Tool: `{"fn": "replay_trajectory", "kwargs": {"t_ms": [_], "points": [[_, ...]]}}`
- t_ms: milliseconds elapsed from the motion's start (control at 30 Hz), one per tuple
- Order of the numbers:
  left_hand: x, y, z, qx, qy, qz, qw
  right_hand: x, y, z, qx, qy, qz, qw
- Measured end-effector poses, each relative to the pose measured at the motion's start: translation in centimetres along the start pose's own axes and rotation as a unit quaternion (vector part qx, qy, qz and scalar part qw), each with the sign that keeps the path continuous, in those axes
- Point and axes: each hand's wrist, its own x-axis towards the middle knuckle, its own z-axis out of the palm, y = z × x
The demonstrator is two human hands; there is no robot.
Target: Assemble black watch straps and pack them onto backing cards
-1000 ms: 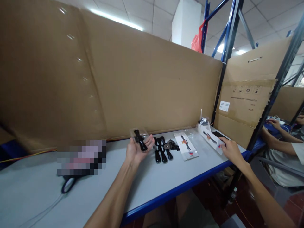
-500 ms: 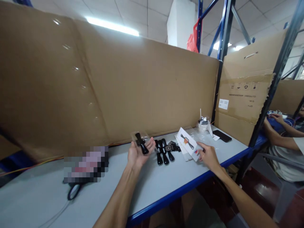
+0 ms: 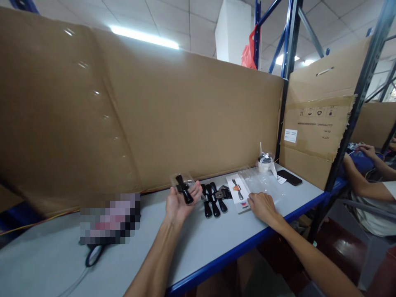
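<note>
My left hand (image 3: 181, 208) is palm up, holding a black double-ended tool (image 3: 185, 189) inside a clear plastic bag, with the thumb over one side. To the right, my right hand (image 3: 262, 207) has its fingers curled at the lower right edge of a white printed card or flat box (image 3: 237, 193), which lies on the table. A picture of a similar black tool is printed on it. Between the hands lie several black-handled tools (image 3: 213, 202) side by side, with dark metal parts (image 3: 222, 193) beside them.
Clear plastic bags (image 3: 262, 183) lie behind my right hand. Further back are a lidded cup with a straw (image 3: 265, 161) and a black phone (image 3: 289, 177). A blurred-out item (image 3: 114, 218) with a black loop is on the left. Cardboard walls (image 3: 192, 123) border the table; another person (image 3: 371, 177) sits at right.
My right hand has moved left and down, and the printed card it held raised and tilted now lies flat on the table. My left hand stays nearly in place.
</note>
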Motion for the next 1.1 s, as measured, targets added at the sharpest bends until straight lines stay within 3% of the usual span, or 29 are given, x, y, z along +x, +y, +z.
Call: {"fn": "replay_trajectory", "kwargs": {"t_ms": [133,267,367,467,733,933,1100], "points": [[0.0,0.0,0.0,0.006,-0.001,0.001,1.0,0.6,0.6,-0.7,-0.003,0.068,-0.013,0.998],[-0.2,-0.1,0.2,0.021,0.006,0.004,1.0,3.2,1.9,-1.7,-0.034,0.124,-0.012,0.992],[-0.3,-0.1,0.3,0.018,0.004,0.004,1.0,5.5,3.2,-1.8,-0.053,0.102,0.034,0.993],[-0.5,0.0,0.3,0.01,0.002,-0.003,1.0,7.2,4.3,-1.3,-0.061,0.052,0.038,0.996],[-0.5,-0.2,0.5,0.017,0.003,0.008,1.0,9.0,6.1,-0.5,0.021,-0.019,0.063,0.998],[-0.6,-0.1,0.5,0.017,0.003,0.005,1.0,9.8,6.2,0.3,0.095,0.004,0.058,0.994],[-0.6,0.0,0.5,0.018,0.002,0.008,1.0,10.7,7.9,-1.0,0.131,0.058,0.062,0.988]]}}
